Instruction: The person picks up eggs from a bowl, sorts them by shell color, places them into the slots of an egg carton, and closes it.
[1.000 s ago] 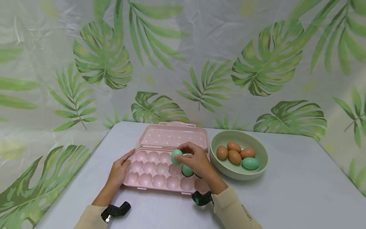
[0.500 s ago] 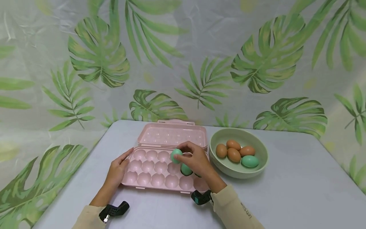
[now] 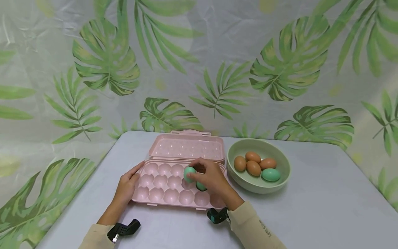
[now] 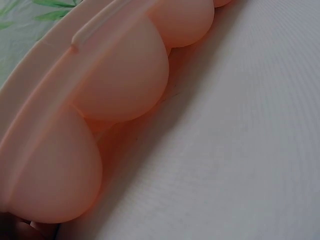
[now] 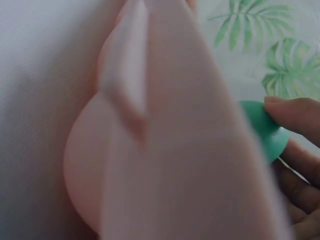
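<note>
In the head view my right hand pinches a green egg between thumb and fingers, low over the middle row of a pink egg carton. The right wrist view shows the same green egg behind the carton's blurred edge, the thumb on top of it. Another green egg sits in a cup beside my hand; the cups under the hand are hidden. My left hand grips the carton's left end, thumb on its rim. The left wrist view shows rounded undersides of the carton's cups.
The carton's pink lid lies folded back behind it. To the right stands a light green bowl with several brown eggs and one green egg. A leaf-patterned sheet hangs behind the white table.
My right hand has lowered slightly with the green egg, toward the carton's middle row. My left hand keeps its place on the carton. The head view has shifted a little.
</note>
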A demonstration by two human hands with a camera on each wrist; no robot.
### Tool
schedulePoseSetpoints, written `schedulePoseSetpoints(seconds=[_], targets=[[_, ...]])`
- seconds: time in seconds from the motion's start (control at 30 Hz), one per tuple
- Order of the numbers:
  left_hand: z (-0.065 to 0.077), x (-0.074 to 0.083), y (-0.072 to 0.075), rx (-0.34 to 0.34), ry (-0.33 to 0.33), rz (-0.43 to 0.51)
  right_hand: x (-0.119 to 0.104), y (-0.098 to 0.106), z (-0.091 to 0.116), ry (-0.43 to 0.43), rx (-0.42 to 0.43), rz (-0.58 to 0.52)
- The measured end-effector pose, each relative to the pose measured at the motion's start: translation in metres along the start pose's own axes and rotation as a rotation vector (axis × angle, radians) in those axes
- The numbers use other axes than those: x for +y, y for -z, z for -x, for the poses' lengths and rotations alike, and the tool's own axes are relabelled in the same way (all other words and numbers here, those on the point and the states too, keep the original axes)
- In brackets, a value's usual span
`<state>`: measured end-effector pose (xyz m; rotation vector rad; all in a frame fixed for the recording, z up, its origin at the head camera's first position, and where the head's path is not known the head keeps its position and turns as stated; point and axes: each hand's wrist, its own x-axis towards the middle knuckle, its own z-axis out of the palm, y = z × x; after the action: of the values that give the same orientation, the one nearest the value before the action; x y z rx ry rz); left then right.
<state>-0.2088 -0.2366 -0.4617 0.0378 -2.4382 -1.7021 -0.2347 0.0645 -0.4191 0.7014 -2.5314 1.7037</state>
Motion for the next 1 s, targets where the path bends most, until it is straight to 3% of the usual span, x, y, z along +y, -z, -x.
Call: schedulePoseSetpoints(seconds=[0.33, 1.0], targets=[[-0.0004, 0.0003, -0.0002, 0.005, -0.004, 0.005, 0.0008, -0.0029, 0.0019, -0.016, -0.021, 0.117], [-0.0012, -0.0008, -0.0003, 0.01, -0.01, 0.001, 0.003, -0.0049, 0.0016, 0.095, -0.118, 0.208]])
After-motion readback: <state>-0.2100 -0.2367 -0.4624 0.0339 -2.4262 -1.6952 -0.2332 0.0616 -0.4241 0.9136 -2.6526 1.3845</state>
